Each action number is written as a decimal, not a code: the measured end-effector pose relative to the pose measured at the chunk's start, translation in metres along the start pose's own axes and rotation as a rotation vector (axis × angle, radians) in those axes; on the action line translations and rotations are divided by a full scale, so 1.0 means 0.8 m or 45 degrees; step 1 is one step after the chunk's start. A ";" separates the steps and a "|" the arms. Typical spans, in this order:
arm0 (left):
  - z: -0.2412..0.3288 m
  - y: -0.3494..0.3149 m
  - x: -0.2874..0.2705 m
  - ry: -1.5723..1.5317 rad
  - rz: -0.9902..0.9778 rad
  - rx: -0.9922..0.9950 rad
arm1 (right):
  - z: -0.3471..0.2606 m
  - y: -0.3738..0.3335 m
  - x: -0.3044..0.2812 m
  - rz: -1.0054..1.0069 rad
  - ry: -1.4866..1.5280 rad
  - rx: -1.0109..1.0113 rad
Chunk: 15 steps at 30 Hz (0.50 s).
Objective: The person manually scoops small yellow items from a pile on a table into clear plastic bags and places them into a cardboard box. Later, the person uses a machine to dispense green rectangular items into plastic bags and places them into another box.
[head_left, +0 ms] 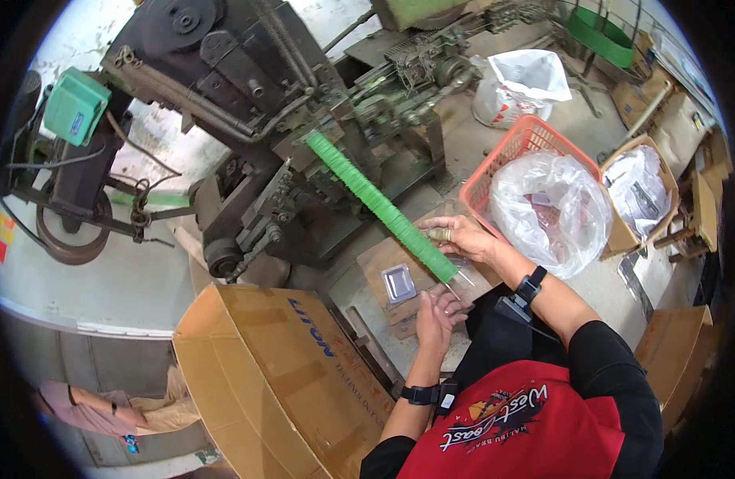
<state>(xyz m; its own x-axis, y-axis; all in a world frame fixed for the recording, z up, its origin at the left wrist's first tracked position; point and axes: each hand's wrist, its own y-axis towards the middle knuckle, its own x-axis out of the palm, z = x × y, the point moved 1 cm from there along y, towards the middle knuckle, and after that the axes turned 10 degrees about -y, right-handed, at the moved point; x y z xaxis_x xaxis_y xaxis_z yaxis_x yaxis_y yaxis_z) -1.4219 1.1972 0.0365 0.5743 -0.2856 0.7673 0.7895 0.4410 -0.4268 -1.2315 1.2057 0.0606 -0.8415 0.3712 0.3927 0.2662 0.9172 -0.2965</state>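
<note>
A long row of thin green pieces (375,201), packed tightly together, slopes from the dark machine toward me. Two bare metal rods (462,279) stick out of its near end. My right hand (463,239) is at the right side of that near end, fingers stretched out toward the green pieces; a yellowish band wraps one finger. Just below the rod ends is my left hand (441,313), its fingers apart and a little blurred. Whether it touches a rod I cannot tell. A small clear plastic tray (398,283) lies on brown cardboard (375,259), left of my hands.
A big open cardboard box (296,359) stands at my left. To the right are a red plastic basket (483,188) with a clear bag (551,215) and a carton (639,188). Beyond sits a white sack (527,84). The machine (224,72) fills the far left; another person (116,407) is at lower left.
</note>
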 end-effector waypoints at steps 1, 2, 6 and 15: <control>-0.001 0.000 0.007 0.001 0.010 -0.020 | -0.002 0.009 0.002 -0.012 0.022 0.029; -0.001 0.001 0.011 0.012 0.000 -0.036 | -0.004 0.016 0.003 -0.021 0.044 0.059; 0.004 0.006 0.020 0.020 -0.046 -0.075 | -0.006 0.021 0.001 0.060 0.015 0.067; -0.005 0.017 0.036 0.018 -0.064 -0.130 | -0.013 0.019 -0.008 0.128 -0.260 -0.006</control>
<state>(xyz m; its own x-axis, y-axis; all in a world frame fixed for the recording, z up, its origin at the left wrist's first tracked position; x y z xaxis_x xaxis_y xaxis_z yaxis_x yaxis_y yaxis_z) -1.3938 1.1916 0.0507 0.5361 -0.3176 0.7822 0.8348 0.3374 -0.4351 -1.2172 1.2190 0.0626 -0.8882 0.4241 0.1766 0.3554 0.8780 -0.3207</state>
